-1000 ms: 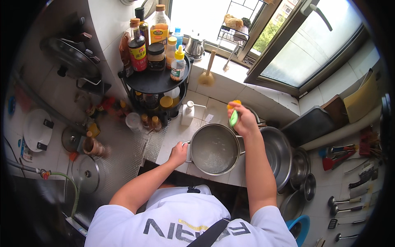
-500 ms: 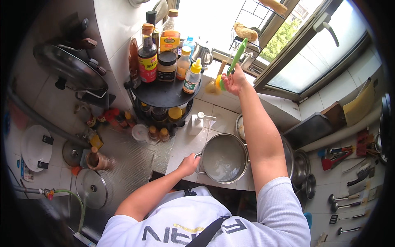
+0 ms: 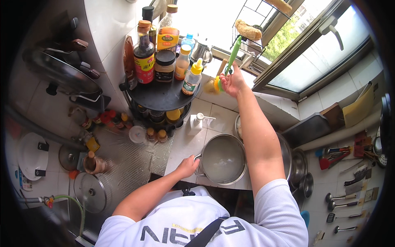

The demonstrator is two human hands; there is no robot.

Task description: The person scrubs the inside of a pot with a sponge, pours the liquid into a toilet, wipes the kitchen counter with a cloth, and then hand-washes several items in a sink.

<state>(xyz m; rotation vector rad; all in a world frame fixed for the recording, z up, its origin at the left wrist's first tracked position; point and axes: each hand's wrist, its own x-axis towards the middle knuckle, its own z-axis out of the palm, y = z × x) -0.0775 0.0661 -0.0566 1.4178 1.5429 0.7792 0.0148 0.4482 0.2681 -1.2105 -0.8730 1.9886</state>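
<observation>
Steel pot (image 3: 222, 142) sits on white tiles (image 3: 180, 151) near an open window (image 3: 314, 53).

Bright daylight is streaming through the brown-framed glass window (image 3: 314, 57), blowing out its left side. Shadow is pooling below the near edge of the white-tiled counter (image 3: 179, 150). Fisheye distortion is bending outer lines.

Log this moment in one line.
left hand: gripping metal pot's handle | right hand: holding green-handled brush, near window | metal pot: on tiled counter
</observation>
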